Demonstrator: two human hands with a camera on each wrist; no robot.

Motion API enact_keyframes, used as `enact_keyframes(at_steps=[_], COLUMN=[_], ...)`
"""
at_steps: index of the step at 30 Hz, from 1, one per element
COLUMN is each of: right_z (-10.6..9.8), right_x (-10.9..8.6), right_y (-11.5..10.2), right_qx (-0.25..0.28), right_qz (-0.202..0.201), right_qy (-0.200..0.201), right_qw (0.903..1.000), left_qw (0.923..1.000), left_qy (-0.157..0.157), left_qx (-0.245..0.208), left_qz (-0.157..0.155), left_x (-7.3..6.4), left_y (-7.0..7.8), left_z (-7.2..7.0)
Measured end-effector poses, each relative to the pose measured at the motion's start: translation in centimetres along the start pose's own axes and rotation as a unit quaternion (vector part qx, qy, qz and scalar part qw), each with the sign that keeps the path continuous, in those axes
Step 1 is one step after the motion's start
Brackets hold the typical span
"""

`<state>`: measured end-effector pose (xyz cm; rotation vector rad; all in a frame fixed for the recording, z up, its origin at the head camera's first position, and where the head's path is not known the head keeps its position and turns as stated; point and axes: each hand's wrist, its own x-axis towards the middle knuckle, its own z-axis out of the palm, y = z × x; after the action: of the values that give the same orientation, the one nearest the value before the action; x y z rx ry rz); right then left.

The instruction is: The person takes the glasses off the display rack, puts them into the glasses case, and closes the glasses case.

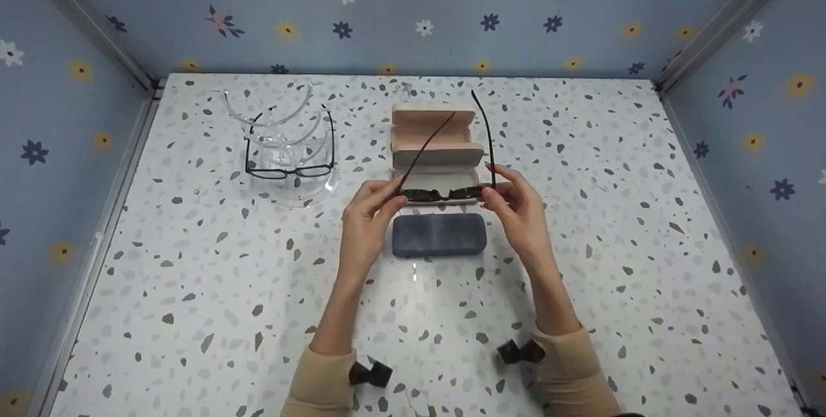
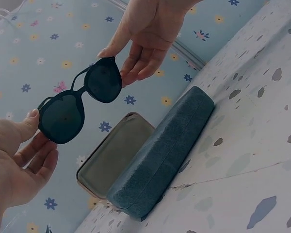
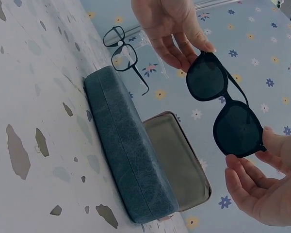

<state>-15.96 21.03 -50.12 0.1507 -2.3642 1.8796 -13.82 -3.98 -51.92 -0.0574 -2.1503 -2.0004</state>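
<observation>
Black sunglasses [image 1: 421, 195] with dark lenses are held up between both hands, their temples unfolded and pointing away. My left hand [image 1: 366, 215] pinches the left end of the frame between thumb and fingers. At the right end my right hand [image 1: 524, 213] pinches the frame in the same manner. In the left wrist view the lenses [image 2: 63, 119] face the camera. Below the sunglasses, a closed blue case [image 1: 439, 235] lies on the table. Just behind it stands an open case with a greyish lining [image 1: 442, 179], partly hidden by the sunglasses.
Behind the grey-lined case is another open case with a pink lining [image 1: 431, 135]. To the left, black-framed eyeglasses [image 1: 268, 173] sit on a clear display stand [image 1: 316, 197]. Flower-patterned walls [image 1: 426, 4] border the speckled table [image 1: 193, 262].
</observation>
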Motion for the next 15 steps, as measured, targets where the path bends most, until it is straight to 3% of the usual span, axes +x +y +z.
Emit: enact_keyframes(at_steps=[15], right_z=[-0.01], right_x=[0.00], right_y=[0.00], right_qx=[-0.008], right_qz=[-0.004], right_qy=[-0.005], right_qw=[1.0000], left_qw=[0.9991], left_qy=[0.006], left_qx=[0.042], left_qz=[0.010], left_x=[0.01], left_y=[0.03], left_z=[0.01])
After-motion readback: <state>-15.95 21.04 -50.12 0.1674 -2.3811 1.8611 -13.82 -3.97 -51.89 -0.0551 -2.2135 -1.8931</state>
